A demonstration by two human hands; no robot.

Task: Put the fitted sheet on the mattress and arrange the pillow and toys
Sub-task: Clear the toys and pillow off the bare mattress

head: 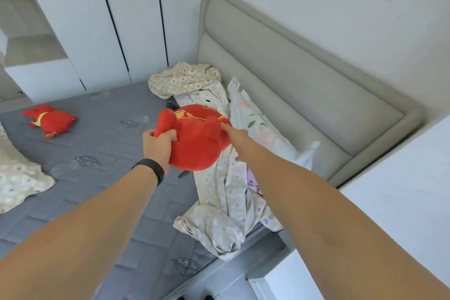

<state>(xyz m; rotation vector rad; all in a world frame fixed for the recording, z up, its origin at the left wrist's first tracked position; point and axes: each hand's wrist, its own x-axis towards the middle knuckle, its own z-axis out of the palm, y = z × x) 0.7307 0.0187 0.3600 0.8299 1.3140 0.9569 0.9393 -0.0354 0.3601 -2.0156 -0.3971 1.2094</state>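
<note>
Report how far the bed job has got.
Done: little. The grey mattress lies bare; the sheet is bunched along its right side.
In hand: the left hand and right hand hold a red toy above the bed.
Left: fit the sheet, place the pillow lying by the headboard, and arrange both toys, including the second toy.

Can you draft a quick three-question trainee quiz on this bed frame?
1. True or false: both hands hold the red plush toy.
2. Where is the second red toy? A) floor B) bare grey mattress, far left C) on the pillow
3. Fill in: the floral sheet lies ___ near the headboard.

Key: 1 true, left hand and right hand; 2 B; 3 crumpled.
</note>
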